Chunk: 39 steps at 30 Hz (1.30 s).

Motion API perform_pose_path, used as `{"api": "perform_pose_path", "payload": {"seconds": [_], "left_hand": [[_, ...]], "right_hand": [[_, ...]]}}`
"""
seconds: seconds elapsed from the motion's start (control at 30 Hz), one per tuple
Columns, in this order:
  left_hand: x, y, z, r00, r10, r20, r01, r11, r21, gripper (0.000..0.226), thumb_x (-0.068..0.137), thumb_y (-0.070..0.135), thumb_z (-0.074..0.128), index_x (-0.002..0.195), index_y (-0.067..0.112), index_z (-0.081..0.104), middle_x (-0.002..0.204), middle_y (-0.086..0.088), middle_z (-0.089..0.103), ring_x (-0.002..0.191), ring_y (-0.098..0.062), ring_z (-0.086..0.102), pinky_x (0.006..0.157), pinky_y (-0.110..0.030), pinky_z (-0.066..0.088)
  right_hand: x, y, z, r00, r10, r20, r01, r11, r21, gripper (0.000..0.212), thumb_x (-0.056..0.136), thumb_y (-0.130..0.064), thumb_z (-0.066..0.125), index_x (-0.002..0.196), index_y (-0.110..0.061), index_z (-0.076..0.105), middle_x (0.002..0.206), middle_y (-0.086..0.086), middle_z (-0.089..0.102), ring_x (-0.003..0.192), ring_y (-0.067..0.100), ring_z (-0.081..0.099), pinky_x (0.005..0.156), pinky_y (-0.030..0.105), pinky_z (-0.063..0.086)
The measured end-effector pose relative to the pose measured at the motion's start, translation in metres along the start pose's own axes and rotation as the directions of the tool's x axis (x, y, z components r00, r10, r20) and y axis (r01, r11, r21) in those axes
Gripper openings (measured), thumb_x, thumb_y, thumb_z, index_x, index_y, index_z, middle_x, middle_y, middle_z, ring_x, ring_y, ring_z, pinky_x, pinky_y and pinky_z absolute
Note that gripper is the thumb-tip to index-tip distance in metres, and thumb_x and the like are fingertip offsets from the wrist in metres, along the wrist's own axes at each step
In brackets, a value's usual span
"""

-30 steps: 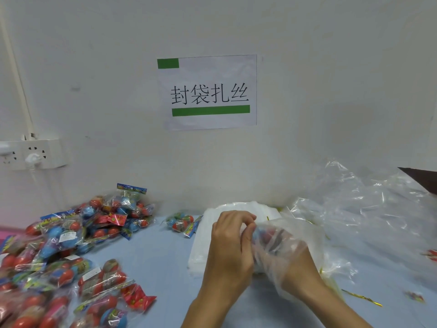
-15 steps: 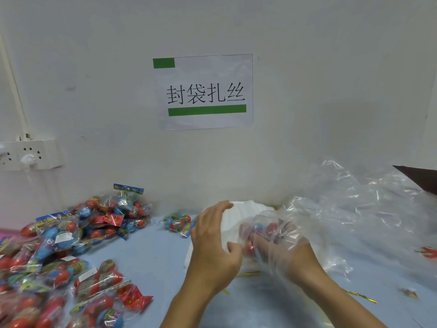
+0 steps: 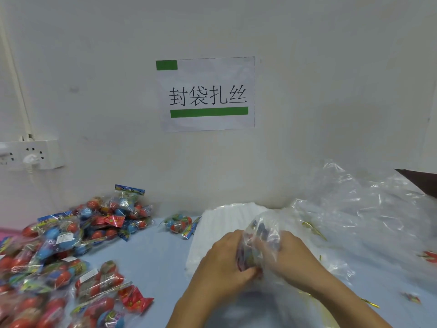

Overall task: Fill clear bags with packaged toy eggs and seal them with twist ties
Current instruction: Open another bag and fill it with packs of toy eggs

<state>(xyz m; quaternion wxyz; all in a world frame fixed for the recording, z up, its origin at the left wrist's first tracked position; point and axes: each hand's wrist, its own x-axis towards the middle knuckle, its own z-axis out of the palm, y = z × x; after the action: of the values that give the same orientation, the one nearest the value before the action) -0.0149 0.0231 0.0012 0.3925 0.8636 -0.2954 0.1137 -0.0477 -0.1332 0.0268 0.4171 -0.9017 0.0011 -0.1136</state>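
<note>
Both my hands meet over the blue table (image 3: 153,261) at the lower middle. My left hand (image 3: 224,263) and my right hand (image 3: 288,259) grip a clear bag (image 3: 262,237) that holds a pack of toy eggs, its colours blurred through the plastic. The bag's crumpled top sticks up between the two hands. A big heap of packaged toy eggs (image 3: 59,256), red and blue, lies at the left. One single egg pack (image 3: 181,224) lies near the wall. Thin gold twist ties (image 3: 312,228) lie to the right of my hands.
A stack of flat clear bags (image 3: 227,216) lies just behind my hands. A mound of loose clear plastic (image 3: 366,214) fills the right side. On the wall hang a paper sign (image 3: 205,93) and a power strip (image 3: 30,155).
My left hand, open and apart half a second ago, has come back onto the bag. Both hands now grip it together, a little lower and nearer to me.
</note>
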Motion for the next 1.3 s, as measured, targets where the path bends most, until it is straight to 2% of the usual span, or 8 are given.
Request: {"api": "perform_pose_path", "payload": {"seconds": [0.1, 0.27, 0.4, 0.57, 0.73, 0.9, 1.07, 1.3], "left_hand": [[-0.001, 0.001, 0.000, 0.999, -0.022, -0.028, 0.021, 0.999, -0.028, 0.036, 0.070, 0.042, 0.066, 0.104, 0.036, 0.056, 0.100, 0.017, 0.062, 0.095, -0.009, 0.058, 0.085, -0.039, 0.052], [-0.002, 0.004, -0.001, 0.995, -0.078, -0.064, 0.073, 0.995, -0.067, 0.041, 0.063, 0.057, 0.059, 0.096, 0.034, 0.053, 0.092, 0.014, 0.064, 0.087, -0.011, 0.058, 0.079, -0.039, 0.054], [-0.002, 0.000, -0.001, 0.985, -0.151, -0.083, 0.148, 0.988, -0.042, 0.039, 0.063, 0.060, 0.059, 0.092, 0.034, 0.052, 0.090, 0.011, 0.064, 0.082, -0.010, 0.056, 0.074, -0.033, 0.052], [0.000, -0.001, -0.004, 0.948, -0.299, -0.106, 0.290, 0.953, -0.090, 0.032, 0.068, 0.046, 0.066, 0.091, 0.026, 0.055, 0.089, 0.005, 0.065, 0.083, -0.019, 0.061, 0.074, -0.038, 0.053], [0.003, -0.006, -0.009, 0.905, -0.398, -0.148, 0.348, 0.895, -0.278, 0.018, 0.079, 0.026, 0.075, 0.093, 0.023, 0.064, 0.083, 0.009, 0.072, 0.075, -0.007, 0.066, 0.071, -0.027, 0.055], [0.004, -0.011, -0.014, 0.874, -0.473, -0.112, 0.377, 0.806, -0.456, 0.016, 0.081, 0.021, 0.078, 0.095, 0.023, 0.070, 0.096, 0.005, 0.074, 0.089, -0.015, 0.071, 0.085, -0.039, 0.059], [0.008, -0.009, -0.014, 0.861, -0.505, -0.063, 0.362, 0.695, -0.622, 0.009, 0.088, 0.021, 0.073, 0.095, 0.018, 0.071, 0.087, 0.003, 0.077, 0.085, -0.017, 0.074, 0.061, -0.028, 0.056], [0.008, -0.005, -0.013, 0.870, -0.484, -0.093, 0.325, 0.706, -0.629, 0.006, 0.088, 0.023, 0.073, 0.091, 0.018, 0.073, 0.083, 0.003, 0.076, 0.078, -0.010, 0.073, 0.063, -0.029, 0.056]], "right_hand": [[0.000, -0.004, -0.001, 0.997, -0.036, -0.062, 0.038, 0.999, 0.029, 0.046, 0.100, -0.041, 0.048, 0.060, -0.020, 0.058, 0.049, -0.016, 0.056, 0.047, 0.003, 0.046, 0.047, 0.016, 0.036], [0.000, -0.009, -0.007, 0.986, -0.111, -0.127, 0.108, 0.994, -0.029, 0.056, 0.094, -0.009, 0.045, 0.042, -0.030, 0.048, 0.039, -0.012, 0.041, 0.044, 0.008, 0.036, 0.045, 0.017, 0.033], [0.003, -0.007, -0.006, 0.988, -0.091, -0.128, 0.099, 0.993, 0.060, 0.039, 0.085, 0.004, 0.041, 0.052, -0.013, 0.051, 0.047, -0.008, 0.041, 0.047, 0.006, 0.034, 0.047, 0.017, 0.028], [0.002, -0.014, -0.015, 0.943, -0.088, -0.322, 0.190, 0.935, 0.300, 0.051, 0.091, 0.006, 0.040, 0.090, -0.025, 0.080, 0.105, -0.017, 0.073, 0.102, -0.001, 0.066, 0.096, 0.027, 0.050], [0.010, 0.011, -0.029, 0.790, 0.078, -0.608, 0.168, 0.927, 0.336, 0.045, 0.085, 0.007, 0.045, 0.082, -0.028, 0.073, 0.078, -0.010, 0.073, 0.085, 0.013, 0.069, 0.082, 0.042, 0.057], [0.020, 0.042, -0.015, 0.956, 0.181, -0.229, -0.111, 0.950, 0.291, 0.027, 0.088, 0.005, 0.053, 0.090, -0.009, 0.075, 0.077, 0.010, 0.075, 0.083, 0.032, 0.072, 0.083, 0.046, 0.059], [0.014, 0.035, -0.001, 0.989, -0.013, 0.149, -0.020, 0.975, 0.221, 0.022, 0.090, -0.016, 0.058, 0.095, -0.024, 0.077, 0.091, -0.008, 0.077, 0.083, 0.010, 0.072, 0.063, 0.020, 0.054], [0.013, 0.034, -0.002, 1.000, 0.025, 0.005, -0.025, 0.970, 0.240, 0.015, 0.090, -0.015, 0.068, 0.076, -0.018, 0.073, 0.074, -0.001, 0.074, 0.066, 0.009, 0.068, 0.057, 0.022, 0.050]]}}
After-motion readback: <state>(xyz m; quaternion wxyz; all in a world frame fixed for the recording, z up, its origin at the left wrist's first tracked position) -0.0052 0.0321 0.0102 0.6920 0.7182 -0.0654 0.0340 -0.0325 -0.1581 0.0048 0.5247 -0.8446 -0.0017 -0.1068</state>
